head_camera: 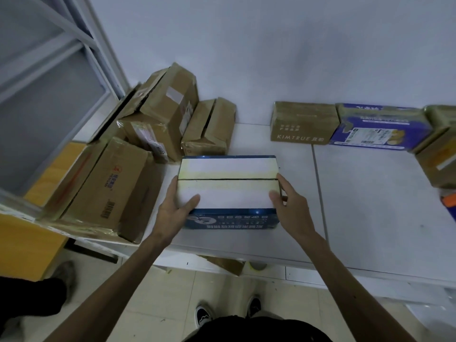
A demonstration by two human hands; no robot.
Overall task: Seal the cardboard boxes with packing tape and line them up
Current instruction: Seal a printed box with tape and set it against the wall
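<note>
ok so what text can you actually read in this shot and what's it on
"KIMTRUE": front of the plain brown box in the back row; characters beside it unclear.
Blue-sided box gripped by the left hand and right hand: upside-down print, too blurred.
Long brown box on the left: red logo and barcode, unreadable.
Blue box in the back row: label too small.
</note>
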